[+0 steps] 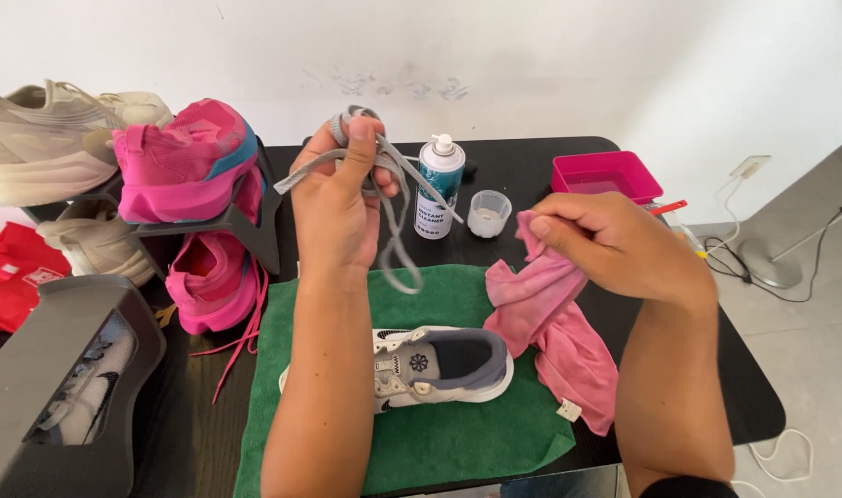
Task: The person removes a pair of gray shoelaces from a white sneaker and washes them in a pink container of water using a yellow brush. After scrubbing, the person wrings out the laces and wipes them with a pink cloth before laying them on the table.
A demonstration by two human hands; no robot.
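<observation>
Left hand (333,198) raised over the far middle of the black tabletop (531,166), fingers closed on a bunched flat grey shoelace (393,235); loops hang clear of the surface, likely to keep it off the shoe. Right hand (614,244) pinches a crumpled pink cloth (550,332), which trails onto the green towel mat (439,433). A white-and-grey laceless sneaker (448,364) lies near, between the forearms, toe hidden behind the left forearm. Far: white spray can with teal label (440,189), small translucent cap (488,214). Pink sneakers on a rack (186,166), left. Grey box contents (84,387) indistinct.

Sneaker (444,364) toe — hidden behind left forearm (315,387)
</observation>
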